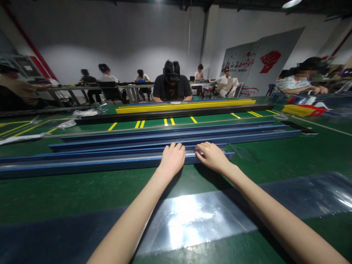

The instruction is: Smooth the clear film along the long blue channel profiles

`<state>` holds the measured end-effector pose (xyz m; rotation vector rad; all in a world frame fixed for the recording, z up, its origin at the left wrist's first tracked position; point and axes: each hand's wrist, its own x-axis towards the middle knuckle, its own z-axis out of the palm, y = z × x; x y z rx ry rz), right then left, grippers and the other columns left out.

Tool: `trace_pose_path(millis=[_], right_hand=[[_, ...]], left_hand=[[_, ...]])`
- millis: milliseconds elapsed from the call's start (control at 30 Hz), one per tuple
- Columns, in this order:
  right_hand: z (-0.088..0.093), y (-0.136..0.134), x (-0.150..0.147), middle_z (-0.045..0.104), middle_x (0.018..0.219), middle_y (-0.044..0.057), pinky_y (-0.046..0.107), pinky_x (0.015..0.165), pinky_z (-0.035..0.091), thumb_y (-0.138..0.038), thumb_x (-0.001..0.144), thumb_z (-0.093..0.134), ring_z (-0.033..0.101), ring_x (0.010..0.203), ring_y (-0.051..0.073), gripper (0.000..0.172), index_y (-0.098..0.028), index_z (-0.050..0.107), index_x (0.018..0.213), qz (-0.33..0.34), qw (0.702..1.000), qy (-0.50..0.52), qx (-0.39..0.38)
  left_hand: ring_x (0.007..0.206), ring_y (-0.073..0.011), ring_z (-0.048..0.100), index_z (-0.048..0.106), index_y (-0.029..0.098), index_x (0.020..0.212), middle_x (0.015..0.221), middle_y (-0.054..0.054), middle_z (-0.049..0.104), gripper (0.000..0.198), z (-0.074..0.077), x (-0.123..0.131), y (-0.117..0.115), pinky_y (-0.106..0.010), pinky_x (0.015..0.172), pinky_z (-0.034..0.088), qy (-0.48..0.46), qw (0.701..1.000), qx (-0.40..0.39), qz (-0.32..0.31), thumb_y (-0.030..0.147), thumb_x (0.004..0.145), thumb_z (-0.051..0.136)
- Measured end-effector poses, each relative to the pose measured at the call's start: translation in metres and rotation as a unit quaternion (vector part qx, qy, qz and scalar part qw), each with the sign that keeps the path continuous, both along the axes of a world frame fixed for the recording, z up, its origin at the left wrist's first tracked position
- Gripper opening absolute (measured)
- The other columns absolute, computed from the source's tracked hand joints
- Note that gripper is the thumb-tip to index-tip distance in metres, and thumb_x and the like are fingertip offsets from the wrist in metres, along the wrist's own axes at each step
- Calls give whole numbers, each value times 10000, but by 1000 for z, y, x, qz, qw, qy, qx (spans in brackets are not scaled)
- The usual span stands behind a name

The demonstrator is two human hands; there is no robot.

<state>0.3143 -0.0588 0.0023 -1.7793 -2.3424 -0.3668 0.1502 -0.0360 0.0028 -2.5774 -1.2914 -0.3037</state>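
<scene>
A long blue channel strip [82,163] lies across the green table, its right end just past my hands. My left hand [173,158] rests over this strip, fingers curled together over its far edge. To the right, my right hand [211,156] is bent round the same strip near its end, thumb and fingers curled towards each other. Both hands seem closed on the strip, with a short gap between them. Nearer to me, a long sheet of clear plastic film [203,216] lies flat under my forearms.
Further blue strips [176,137] lie just beyond my hands. Behind them are a black strip [154,114] and a yellow strip [192,106]. A person [172,86] sits opposite. At the right are a dark flat object [301,127] and a yellow and red tray [302,110].
</scene>
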Motion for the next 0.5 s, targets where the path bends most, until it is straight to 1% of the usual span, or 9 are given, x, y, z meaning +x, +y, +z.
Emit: trace_pose_path(millis=[100,233,333,500], right_hand=[[-1,0,-2,632,894,56,265,708,311,-266,852,380,531,884,183,220,-175,571,911,24,1000,6,2],[0,1,1,635,916,55,275,718,300,-286,851,390,534,895,185,228,-180,576,927,16,1000,1,0],[3,2,6,640,910,54,283,710,294,-298,850,391,542,877,186,233,-181,579,924,-13,1000,-13,4],[7,3,15,647,891,53,286,692,290,-310,858,367,554,870,186,248,-190,579,903,-64,997,-31,15]], left_hand=[[1028,-212,484,542,166,1086,1180,-61,554,307,-5,1,2,-339,796,407,-4,999,-12,-35,273,897,325],[1030,-208,489,531,175,1112,1203,-45,549,323,-5,-1,3,-338,821,396,-9,999,-20,-29,301,902,321],[1011,-215,500,561,175,1061,1152,-51,579,320,0,-3,3,-341,812,392,-3,1000,-27,-16,301,904,311],[941,-238,527,605,160,937,989,-75,637,320,9,-7,2,-347,756,395,9,999,-26,35,304,896,323]])
